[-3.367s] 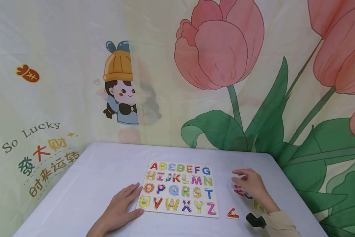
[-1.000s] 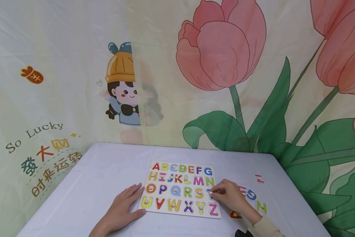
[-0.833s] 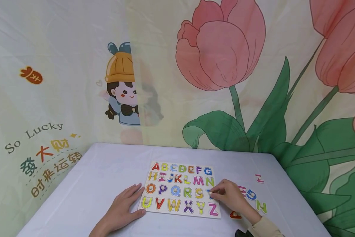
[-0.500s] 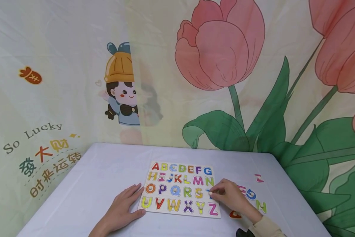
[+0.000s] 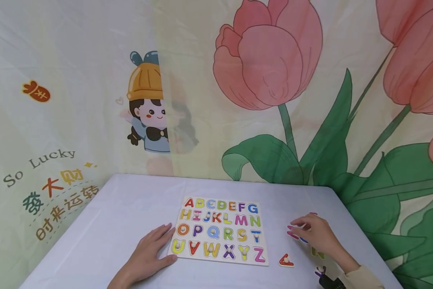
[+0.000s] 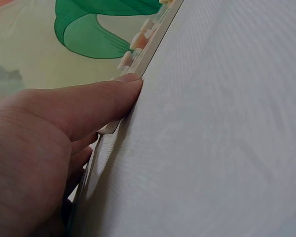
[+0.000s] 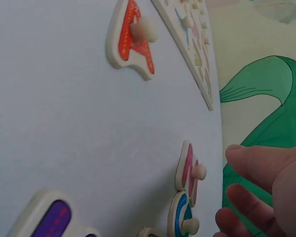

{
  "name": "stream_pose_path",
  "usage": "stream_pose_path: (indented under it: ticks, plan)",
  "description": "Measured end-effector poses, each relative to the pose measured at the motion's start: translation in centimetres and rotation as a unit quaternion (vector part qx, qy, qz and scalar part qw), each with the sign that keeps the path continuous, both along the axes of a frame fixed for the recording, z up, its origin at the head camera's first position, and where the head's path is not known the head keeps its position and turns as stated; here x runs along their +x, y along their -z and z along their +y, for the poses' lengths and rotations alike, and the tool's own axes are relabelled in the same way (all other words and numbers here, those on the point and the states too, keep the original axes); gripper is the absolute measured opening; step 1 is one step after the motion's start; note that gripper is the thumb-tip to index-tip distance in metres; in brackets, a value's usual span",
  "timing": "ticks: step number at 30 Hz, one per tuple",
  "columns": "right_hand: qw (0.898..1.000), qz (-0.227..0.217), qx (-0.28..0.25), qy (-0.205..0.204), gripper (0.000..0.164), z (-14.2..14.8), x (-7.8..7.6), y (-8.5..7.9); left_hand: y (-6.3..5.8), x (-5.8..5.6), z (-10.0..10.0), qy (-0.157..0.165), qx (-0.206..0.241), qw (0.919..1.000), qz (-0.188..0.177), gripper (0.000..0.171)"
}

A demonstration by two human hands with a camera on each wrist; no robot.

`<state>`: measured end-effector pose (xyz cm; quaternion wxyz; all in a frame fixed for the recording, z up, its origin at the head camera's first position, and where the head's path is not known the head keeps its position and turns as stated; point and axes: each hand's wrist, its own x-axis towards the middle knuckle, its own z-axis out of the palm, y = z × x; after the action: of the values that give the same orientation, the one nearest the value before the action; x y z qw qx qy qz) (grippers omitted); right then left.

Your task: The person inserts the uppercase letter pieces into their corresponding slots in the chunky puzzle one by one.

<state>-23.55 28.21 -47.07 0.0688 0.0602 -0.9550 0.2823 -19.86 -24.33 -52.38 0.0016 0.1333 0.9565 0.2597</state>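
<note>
A wooden alphabet puzzle board (image 5: 251,257) lies mid-table, several of its letters bearing knobs. The blue T piece (image 5: 255,237) sits in its place at the right side. My left hand (image 5: 146,255) rests along the board's left edge, fingers extended; its thumb (image 6: 106,101) touches the edge in the left wrist view. My right hand (image 5: 319,237) hovers over loose letters, thumb and fingers apart, holding nothing visible. Beneath it are a pink letter (image 7: 187,165) and a blue letter (image 7: 178,212), partly hidden in the head view. A red A piece (image 5: 286,261) lies left of them.
A green N piece (image 5: 317,253) lies partly under my right hand. A purple letter piece (image 7: 52,222) lies near the black wrist camera (image 5: 330,281). Part of another pink piece (image 5: 313,213) shows behind the hand. A printed curtain (image 5: 187,120) stands behind the white-covered table (image 5: 137,196).
My right hand has let go of the T's knob and moved right, from the board to above the loose letters. The T stays in the board. My left hand keeps its place.
</note>
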Motion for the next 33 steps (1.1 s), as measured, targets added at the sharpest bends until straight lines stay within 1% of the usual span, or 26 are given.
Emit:
stream_pose_path:
  ticks: [6, 8, 10, 12, 14, 17, 18, 20, 23, 25, 27, 33]
  plan:
    - [0.999, -0.001, 0.026, 0.019, 0.012, 0.7, -0.1, 1.0, 0.1, 0.2, -0.1, 0.0, 0.002, 1.0, 0.001, 0.09]
    - [1.0, -0.005, 0.025, 0.011, 0.012, 0.9, -0.3, 1.1, 0.1, 0.2, -0.1, 0.001, 0.003, 1.0, 0.003, 0.09]
    - [1.0, -0.012, 0.021, -0.009, 0.013, 1.2, -0.6, 1.0, 0.1, 0.2, 0.0, 0.001, 0.005, 1.0, 0.002, 0.089]
    - [0.998, -0.017, 0.019, -0.049, 0.014, 1.9, -1.0, 0.7, 0.1, 0.1, 0.1, 0.003, 0.005, 1.0, 0.005, 0.089]
    - [0.995, -0.027, 0.018, -0.097, 0.017, 2.7, -1.6, 0.3, 0.0, 0.1, 0.1, 0.005, 0.003, 0.9999, 0.009, 0.089]
    - [0.984, -0.039, 0.023, -0.175, 0.019, 3.9, -2.7, -0.3, -0.2, 0.1, 0.2, 0.007, 0.0, 0.9999, 0.012, 0.088]
    - [0.979, -0.047, 0.023, -0.195, 0.019, 4.2, -3.1, -0.4, -0.3, 0.1, 0.2, 0.007, 0.001, 0.9999, 0.012, 0.088]
    - [0.972, -0.062, 0.024, -0.226, 0.019, 4.7, -3.9, -0.7, -0.4, 0.1, 0.2, 0.009, 0.001, 0.9999, 0.009, 0.088]
    - [0.963, -0.078, 0.029, -0.256, 0.019, 5.0, -4.7, -0.9, -0.4, 0.1, 0.3, 0.011, 0.003, 0.9999, 0.009, 0.089]
    - [0.96, -0.085, 0.033, -0.266, 0.018, 5.0, -5.0, -0.9, -0.3, 0.1, 0.3, 0.013, 0.002, 0.9998, 0.013, 0.088]
    - [0.959, -0.09, 0.034, -0.268, 0.017, 4.9, -5.2, -0.9, -0.2, 0.0, 0.3, 0.015, 0.001, 0.9997, 0.019, 0.088]
    - [0.963, -0.099, 0.024, -0.248, 0.013, 4.7, -5.3, -0.7, 0.0, -0.1, 0.3, 0.018, 0.001, 0.9993, 0.032, 0.088]
